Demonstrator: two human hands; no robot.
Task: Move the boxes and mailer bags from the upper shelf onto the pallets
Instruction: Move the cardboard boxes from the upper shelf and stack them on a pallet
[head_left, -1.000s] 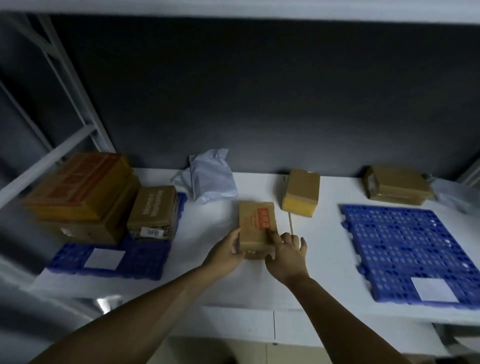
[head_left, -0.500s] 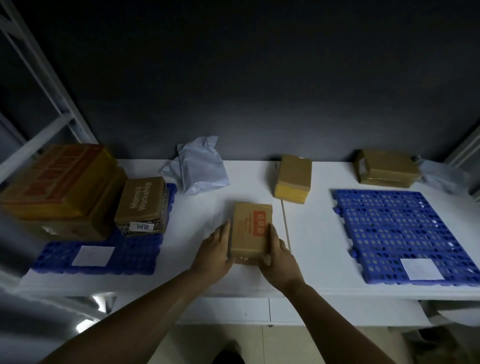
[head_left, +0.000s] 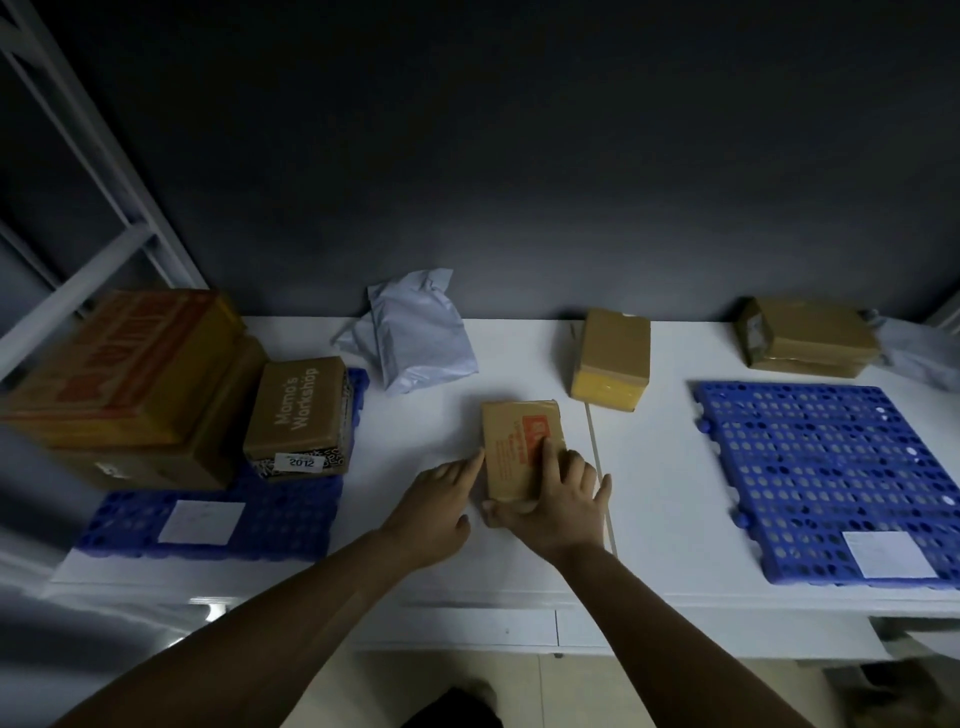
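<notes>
There, the right hand (head_left: 556, 499) gripped the small cardboard box (head_left: 514, 441): its fingers lay across the flat brown top, partly over a red printed patch, and its thumb hooked round the near end. The left hand (head_left: 434, 501) was relaxed, with straight fingertips touching the box's left edge. The box lay flat on the smooth white shelf (head_left: 654, 519), between the two pallets and on neither.

Just behind it sat a taped box (head_left: 613, 358) with a glossy yellow end. To the left of that lay a crumpled grey mailer bag (head_left: 415, 332). The right pallet (head_left: 831, 467), a blue plastic grid of holes, carried only a white paper label. A flat brown parcel (head_left: 810, 338) lay behind it. The left pallet (head_left: 291, 519) bore two stacked cartons (head_left: 124, 374) and a lettered box (head_left: 298, 410).
</notes>
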